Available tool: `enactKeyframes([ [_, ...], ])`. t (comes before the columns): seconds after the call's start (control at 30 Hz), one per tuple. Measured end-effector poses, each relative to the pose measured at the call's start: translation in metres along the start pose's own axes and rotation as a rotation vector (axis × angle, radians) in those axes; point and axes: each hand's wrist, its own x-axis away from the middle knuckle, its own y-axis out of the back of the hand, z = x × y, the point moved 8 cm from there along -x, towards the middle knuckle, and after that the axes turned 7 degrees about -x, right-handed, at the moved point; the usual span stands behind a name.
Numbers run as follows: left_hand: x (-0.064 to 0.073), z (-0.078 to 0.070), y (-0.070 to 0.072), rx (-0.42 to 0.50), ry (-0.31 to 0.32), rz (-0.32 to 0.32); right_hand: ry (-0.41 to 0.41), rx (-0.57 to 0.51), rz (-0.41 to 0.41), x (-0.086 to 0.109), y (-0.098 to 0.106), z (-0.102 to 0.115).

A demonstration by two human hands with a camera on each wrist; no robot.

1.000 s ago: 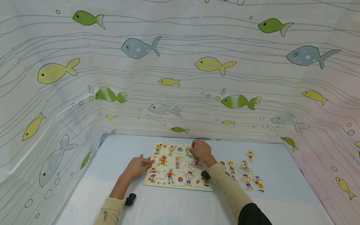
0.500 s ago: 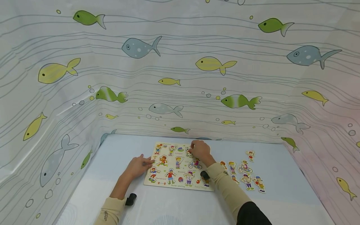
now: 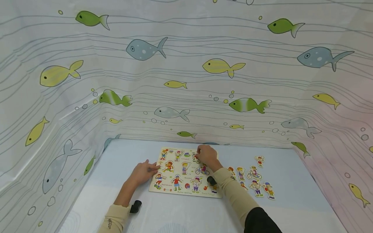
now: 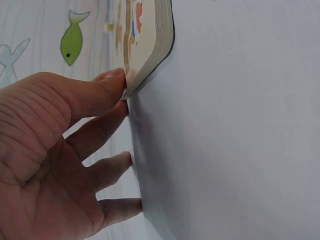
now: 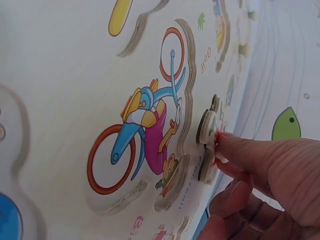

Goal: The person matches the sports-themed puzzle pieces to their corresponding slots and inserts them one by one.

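Observation:
A cream wooden puzzle board (image 3: 172, 177) with sports figures lies on the table. At its upper right, my right hand (image 3: 207, 156) pinches a small wooden puzzle piece (image 5: 206, 127) between thumb and finger. The piece stands a little proud of the board in the right wrist view, and the fingers cover part of its picture. Just below it is the recess with a printed cyclist (image 5: 155, 115). My left hand (image 3: 141, 172) is at the board's left edge, thumb (image 4: 107, 90) pressing the rim and the other fingers spread against the table.
Several loose puzzle pieces, among them a cyclist (image 3: 254, 173) and a figure in a blue cap (image 3: 268, 191), lie right of the board. Another piece (image 3: 259, 161) sits farther back. A fish-patterned sheet (image 3: 186, 97) rises behind and along both sides of the table.
The right hand stays over the same upper right spot, its fingers shifting only slightly with the piece. The left hand and board hold still.

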Motion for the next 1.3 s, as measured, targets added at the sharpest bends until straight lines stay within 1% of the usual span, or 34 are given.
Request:
enactKeyframes([
  [0.1, 0.001, 0.000, 0.001, 0.003, 0.004, 0.003, 0.007, -0.002, 0.001, -0.001, -0.003, 0.000],
  [0.33, 0.001, -0.003, 0.001, -0.019, -0.031, -0.010, 0.010, 0.009, 0.002, -0.003, -0.006, 0.001],
  [0.5, 0.001, -0.002, 0.001, -0.019, -0.015, 0.000, 0.005, 0.014, 0.008, -0.002, -0.006, 0.000],
  [0.67, 0.001, -0.002, 0.001, -0.017, -0.019, -0.005, 0.008, 0.018, 0.010, -0.001, -0.006, 0.000],
  [0.93, 0.000, -0.001, -0.001, -0.008, -0.001, -0.004, -0.031, 0.010, 0.036, -0.001, -0.008, -0.005],
  [1.03, 0.001, -0.001, -0.001, -0.009, -0.001, 0.000, -0.025, -0.008, 0.034, 0.002, -0.004, -0.007],
  [1.17, 0.001, -0.001, -0.001, -0.006, -0.005, 0.001, -0.009, -0.036, 0.028, 0.010, 0.008, -0.007],
  [1.3, 0.000, -0.001, -0.001, -0.022, -0.010, 0.002, -0.006, -0.011, 0.014, 0.018, 0.021, -0.009],
])
